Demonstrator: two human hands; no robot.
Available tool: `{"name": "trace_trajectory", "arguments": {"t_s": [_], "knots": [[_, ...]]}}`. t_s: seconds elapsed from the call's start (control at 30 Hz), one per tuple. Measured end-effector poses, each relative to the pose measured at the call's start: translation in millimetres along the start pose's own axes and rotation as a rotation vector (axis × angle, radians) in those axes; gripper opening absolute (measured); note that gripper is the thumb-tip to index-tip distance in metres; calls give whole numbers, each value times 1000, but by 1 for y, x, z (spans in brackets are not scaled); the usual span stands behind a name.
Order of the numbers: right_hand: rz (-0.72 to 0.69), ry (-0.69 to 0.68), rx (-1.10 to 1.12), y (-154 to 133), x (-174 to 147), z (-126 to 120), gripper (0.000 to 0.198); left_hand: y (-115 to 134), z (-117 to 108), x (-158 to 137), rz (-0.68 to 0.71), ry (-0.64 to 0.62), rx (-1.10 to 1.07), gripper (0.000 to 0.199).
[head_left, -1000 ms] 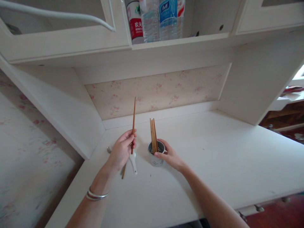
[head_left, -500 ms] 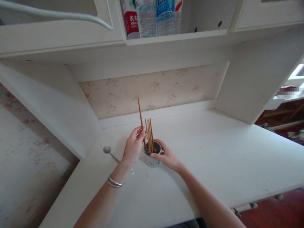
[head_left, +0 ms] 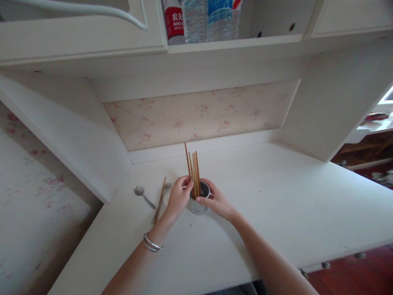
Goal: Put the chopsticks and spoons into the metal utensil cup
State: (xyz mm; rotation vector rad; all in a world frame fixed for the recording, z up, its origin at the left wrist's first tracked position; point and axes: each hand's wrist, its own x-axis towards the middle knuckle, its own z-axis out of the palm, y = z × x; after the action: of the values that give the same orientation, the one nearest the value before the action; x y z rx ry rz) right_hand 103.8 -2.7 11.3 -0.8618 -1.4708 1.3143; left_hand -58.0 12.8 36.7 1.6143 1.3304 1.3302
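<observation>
My left hand (head_left: pixel 180 196) pinches a brown chopstick (head_left: pixel 187 157) at the left rim of a white perforated utensil holder (head_left: pixel 199 209). The lower end of that chopstick is down inside the holder. Several other chopsticks (head_left: pixel 196 172) stand in it, leaning slightly left. My right hand (head_left: pixel 216 200) is closed around the holder's right side, with the thumb at the front rim. Left of my left hand, a loose chopstick (head_left: pixel 163 188) lies beside a spoon (head_left: pixel 167 186), partly covered by my wrist. Farther left lies another metal spoon (head_left: pixel 139 191).
The white counter (head_left: pixel 264 221) runs under a cabinet, between side panels. On the shelf above stand several bottles (head_left: pixel 196 20). A white cable (head_left: pixel 80 9) hangs across the upper left. Drawer knobs (head_left: pixel 326 265) stick out along the counter's front edge.
My left hand has moved down and right, lowering the chopstick deeper into the holder. The loose chopstick and the second spoon show more now. My right hand keeps its hold.
</observation>
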Motion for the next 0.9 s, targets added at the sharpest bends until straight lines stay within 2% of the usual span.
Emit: {"name": "trace_trajectory", "arguments": {"t_s": [0.37, 0.5, 0.63, 0.73, 0.83, 0.9], "knots": [[-11, -4, -12, 3, 0, 0, 65, -6, 2, -3, -41, -7, -76, 30], [-5, -7, -16, 3, 0, 0, 67, -4, 0, -14, -69, -158, -318, 43], [-19, -46, 0, 2, -1, -1, 67, -11, 0, -25, -102, -340, -580, 69], [-14, -60, 15, 4, -2, -3, 63, -21, 2, -25, -82, -377, -643, 85], [11, 25, -1, 7, -2, -6, 56, -29, 5, -25, -23, -374, -600, 92], [-9, 181, -36, 5, 0, -7, 51, -32, 7, -27, 5, -354, -545, 87]]}}
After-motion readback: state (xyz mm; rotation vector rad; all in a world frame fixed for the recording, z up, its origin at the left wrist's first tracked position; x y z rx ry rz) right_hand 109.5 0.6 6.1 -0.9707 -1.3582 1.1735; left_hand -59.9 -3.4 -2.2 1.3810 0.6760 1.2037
